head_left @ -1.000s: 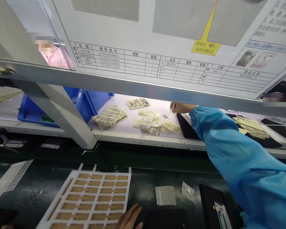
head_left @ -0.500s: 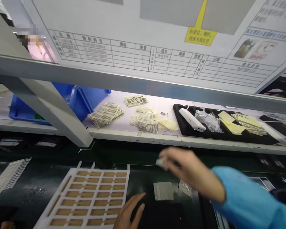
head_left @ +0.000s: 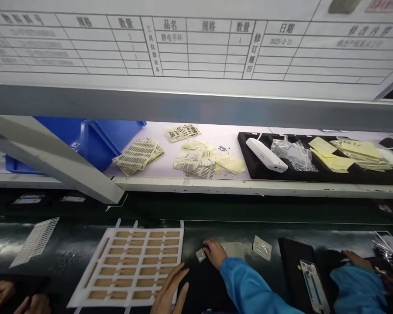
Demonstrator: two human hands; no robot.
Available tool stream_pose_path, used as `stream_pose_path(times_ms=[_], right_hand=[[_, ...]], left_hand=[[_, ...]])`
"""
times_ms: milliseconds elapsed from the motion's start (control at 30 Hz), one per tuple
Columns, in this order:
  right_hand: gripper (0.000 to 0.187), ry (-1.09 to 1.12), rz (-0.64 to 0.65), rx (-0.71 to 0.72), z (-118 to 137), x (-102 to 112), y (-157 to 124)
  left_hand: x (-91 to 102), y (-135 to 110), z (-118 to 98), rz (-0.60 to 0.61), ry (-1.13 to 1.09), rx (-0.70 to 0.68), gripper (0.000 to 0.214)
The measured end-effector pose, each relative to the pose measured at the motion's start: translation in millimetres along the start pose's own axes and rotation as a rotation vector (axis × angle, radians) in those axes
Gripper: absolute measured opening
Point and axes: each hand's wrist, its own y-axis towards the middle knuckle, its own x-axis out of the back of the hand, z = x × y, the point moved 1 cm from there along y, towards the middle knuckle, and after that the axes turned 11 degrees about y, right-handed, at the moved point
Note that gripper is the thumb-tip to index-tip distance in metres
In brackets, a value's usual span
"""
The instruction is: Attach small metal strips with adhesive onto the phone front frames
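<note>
My left hand (head_left: pixel 170 291) is open, its fingers spread at the lower right edge of a white frame tray (head_left: pixel 147 253) with rows of brown slots. Just right of the tray, my right hand (head_left: pixel 215 253), in a blue sleeve (head_left: pixel 249 285), is closed low over the dark table. A small, pale square piece (head_left: pixel 200 255) shows at its fingertips. Behind that hand lies a beige sheet (head_left: pixel 235 249), partly hidden. Farther right is a pale sheet with several thin strips (head_left: pixel 262 247).
Co-workers' hands (head_left: pixel 36 303) and a blue sleeve (head_left: pixel 358 288) are at either side. A black tray (head_left: pixel 296 248) bears a flat device (head_left: pixel 314 285). The shelf holds blue bins (head_left: pixel 98 144), sticker sheets (head_left: pixel 139 155) and a white power strip (head_left: pixel 267 156). A metal rail (head_left: pixel 196 104) crosses above.
My right hand has come down and left from above the table, with the small pale piece at its fingers. My left hand stays beside the tray. The view has shifted.
</note>
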Motion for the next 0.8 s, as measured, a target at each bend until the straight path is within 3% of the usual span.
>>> stream_pose_path(times_ms=[100, 167, 200, 267, 333, 400, 500, 667, 800], right_hand=[[0.018, 0.001, 0.000, 0.241, 46.4, 51.1, -30.0], [0.025, -0.083, -0.261, 0.598, 92.1, 101.8, -45.6], [0.025, -0.131, -0.434, 0.700, 114.7, 128.4, -48.6], [0.023, -0.256, -0.703, 0.737, 152.9, 175.8, -42.2], [0.028, -0.398, -0.733, 0.612, 177.0, 207.5, -22.8], [0.034, -0.532, -0.651, 0.408, 186.9, 221.8, -0.5], [0.027, -0.639, -0.586, 0.212, 187.3, 221.1, 19.5], [0.036, -0.704, -0.720, 0.154, 186.9, 215.0, 17.3], [0.036, -0.563, -1.003, 0.301, 191.3, 224.2, -1.4]], left_hand=[[0.7, 5.8, -2.5, 0.010, 0.072, -0.099, 0.040], [2.7, 10.5, -11.0, 0.048, 0.116, -0.174, 0.038], [3.8, 12.2, -16.6, 0.071, 0.131, -0.212, 0.038], [5.0, 13.7, -28.0, 0.111, 0.143, -0.282, 0.037], [3.7, 12.0, -36.1, 0.133, 0.130, -0.340, 0.037], [-0.7, 7.7, -38.5, 0.121, 0.098, -0.361, 0.036], [-8.3, 0.2, -34.0, 0.057, 0.035, -0.319, 0.035], [0.5, -5.4, -30.5, 0.099, -0.032, -0.287, 0.036], [20.0, -4.4, -43.9, 0.270, -0.102, -0.283, 0.039]])
